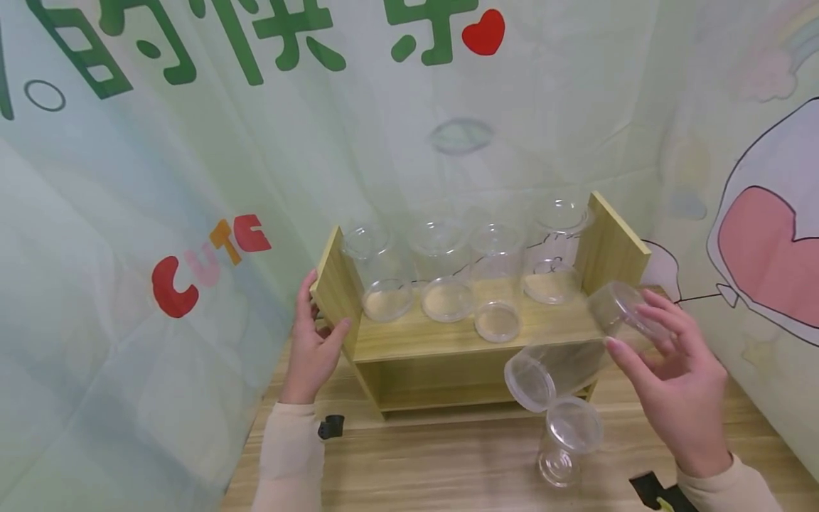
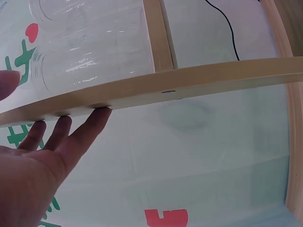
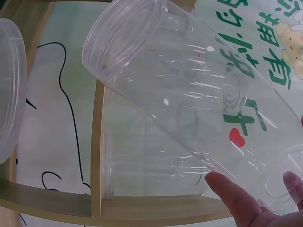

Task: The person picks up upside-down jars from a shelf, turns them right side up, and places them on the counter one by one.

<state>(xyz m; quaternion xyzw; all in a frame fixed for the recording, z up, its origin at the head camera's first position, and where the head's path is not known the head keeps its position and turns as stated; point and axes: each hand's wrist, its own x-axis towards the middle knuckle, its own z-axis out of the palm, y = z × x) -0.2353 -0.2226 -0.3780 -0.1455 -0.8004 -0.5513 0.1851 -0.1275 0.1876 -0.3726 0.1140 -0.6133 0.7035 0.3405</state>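
Observation:
My right hand (image 1: 687,377) holds a clear plastic jar (image 1: 572,363) near its base, thumb on one side and fingers on the other. The jar tilts, its lidded end pointing down and left, in front of the wooden shelf's right part. In the right wrist view the jar (image 3: 189,94) looks see-through, with fingertips (image 3: 227,194) at its base end. At the wooden shelf (image 1: 441,348), my left hand (image 1: 316,359) straddles the left side panel, thumb inside and fingers outside. The left wrist view shows fingertips (image 2: 100,113) touching the panel (image 2: 203,75).
Several clear jars (image 1: 448,299) stand in a row on the upper board. Another lidded jar (image 1: 559,459) is upright on the wood-grain table (image 1: 397,469), just below the held one. A printed cloth (image 1: 358,142) hangs behind and at both sides.

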